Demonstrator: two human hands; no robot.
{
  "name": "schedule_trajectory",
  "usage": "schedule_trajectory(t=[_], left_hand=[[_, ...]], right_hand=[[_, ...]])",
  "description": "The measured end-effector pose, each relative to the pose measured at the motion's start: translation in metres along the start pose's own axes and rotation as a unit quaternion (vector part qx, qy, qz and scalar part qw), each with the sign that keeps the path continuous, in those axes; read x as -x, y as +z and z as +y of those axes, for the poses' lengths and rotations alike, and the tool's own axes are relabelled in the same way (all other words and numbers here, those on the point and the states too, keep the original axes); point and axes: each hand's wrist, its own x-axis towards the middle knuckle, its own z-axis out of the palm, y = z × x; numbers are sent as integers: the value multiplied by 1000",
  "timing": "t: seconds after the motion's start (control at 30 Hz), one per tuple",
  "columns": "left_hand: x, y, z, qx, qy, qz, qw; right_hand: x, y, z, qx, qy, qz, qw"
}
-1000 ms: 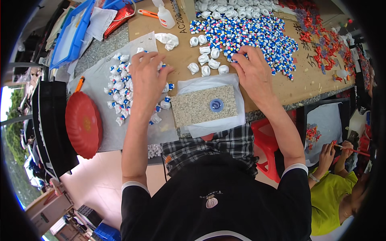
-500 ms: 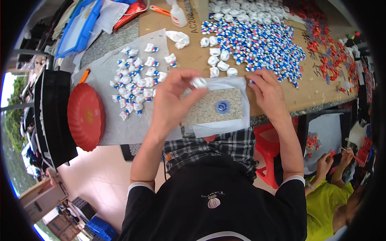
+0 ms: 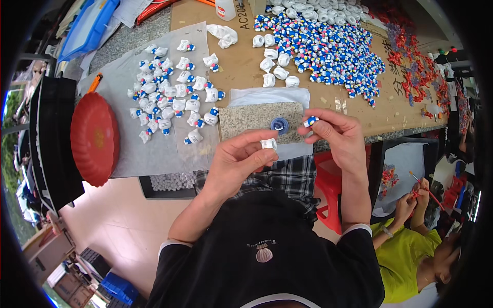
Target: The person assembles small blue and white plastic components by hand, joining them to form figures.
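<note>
A small white figure body [image 3: 268, 144], pinched in the fingertips of the left hand [image 3: 237, 163], sits just in front of the seated worker's chest, a short way from the tiny blue-and-white piece [image 3: 310, 121] clamped between thumb and fingers of the right hand [image 3: 339, 136]; the two hands are near each other but not touching. From the left of the scene: a red dish [image 3: 95, 138] lies by the edge of the worktop [image 3: 241, 66], then a sheet of pale paper [image 3: 154, 149] carrying a cluster of finished white figures [image 3: 174, 100] with blue and red parts fitted. A speckled stone slab [image 3: 251, 120] with a small blue cap [image 3: 279, 124] lies before the worker. Beyond it wait a few bare white bodies [image 3: 275, 61] and a broad heap of blue-and-white pieces [image 3: 328, 49], so by the look of it far more remains than is done. Red bits [image 3: 416, 72] are scattered at the far right. Below right, a second person in a yellow-green shirt [image 3: 405, 256] works with a thin stick. The floor [image 3: 118, 226] is pale tile; a red stool [image 3: 334, 185] stands under the worktop.
</note>
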Motion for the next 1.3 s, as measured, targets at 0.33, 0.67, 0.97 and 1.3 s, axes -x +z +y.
schedule_trajectory(t=[0.33, 0.67, 0.97, 1.3], left_hand=[[5, -3, -10, 34, 71, 60, 995], [-3, -6, -16, 53, 90, 78, 991], [-7, 2, -22, 23, 105, 48, 993], [-14, 11, -15, -64, 221, 57, 971]], right_hand=[[-11, 22, 16, 427, -288, -7, 857], [1, 28, 15, 263, -97, -2, 960], [10, 33, 19, 198, -111, -31, 973], [14, 40, 21, 184, -179, 19, 966]])
